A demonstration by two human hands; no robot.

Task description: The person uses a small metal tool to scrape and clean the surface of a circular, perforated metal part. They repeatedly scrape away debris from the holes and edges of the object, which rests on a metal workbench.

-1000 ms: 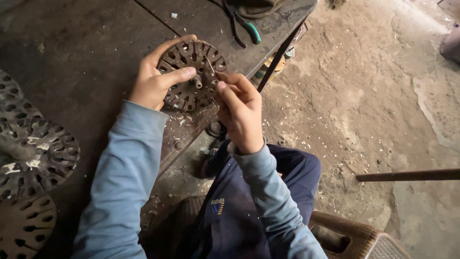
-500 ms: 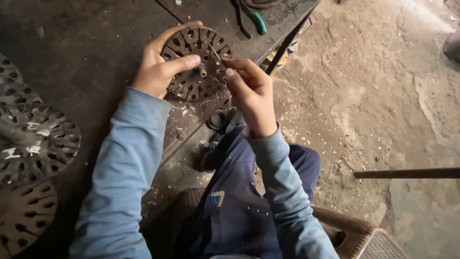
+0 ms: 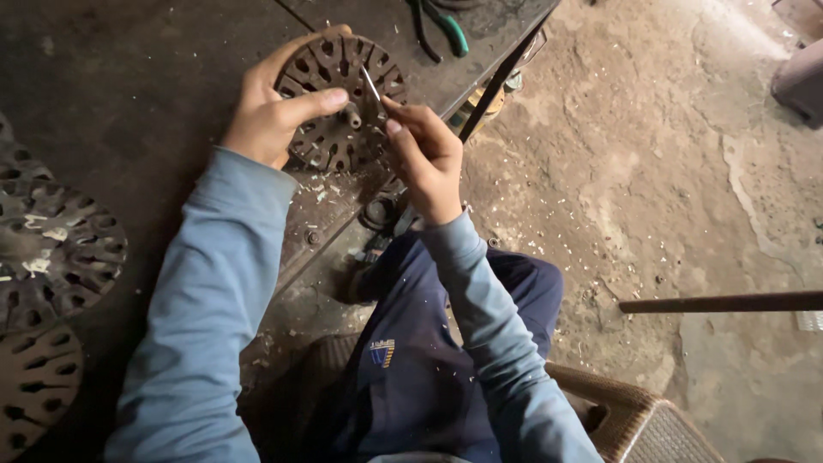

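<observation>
At the dark workbench's [image 3: 129, 69] right edge, left hand [image 3: 270, 111] grips the rusty slotted metal disc [image 3: 343, 103]; right hand's [image 3: 424, 159] fingers pinch a thin pale strip [image 3: 371, 86], slanting up-left into a slot.

No packages, signs or screens are in view. One label only: a small rectangular embroidered badge [image 3: 382, 352] with yellow, blue and white stripes, sewn on the front of the dark navy garment, low in the head view, between the two light-blue sleeves
</observation>
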